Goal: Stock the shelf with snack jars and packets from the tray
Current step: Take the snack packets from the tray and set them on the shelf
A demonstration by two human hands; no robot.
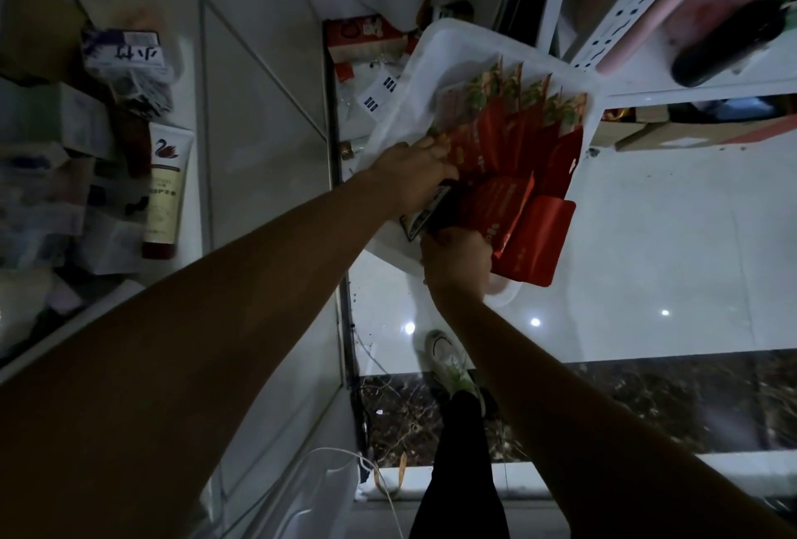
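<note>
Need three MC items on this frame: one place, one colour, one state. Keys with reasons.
1. Where does the swan tube lie? A on the floor; B at left among boxes; C by the shoe.
2. Main colour of the packets? A blue; B red; C yellow.
3. The tray is: A lidded; B empty; C open, holding packets.
Key: 1 B, it lies left of both arms. 2 B, red fronts fan across the tray. 3 C, no lid shows, and the left hand and right hand are at its near edge.
</note>
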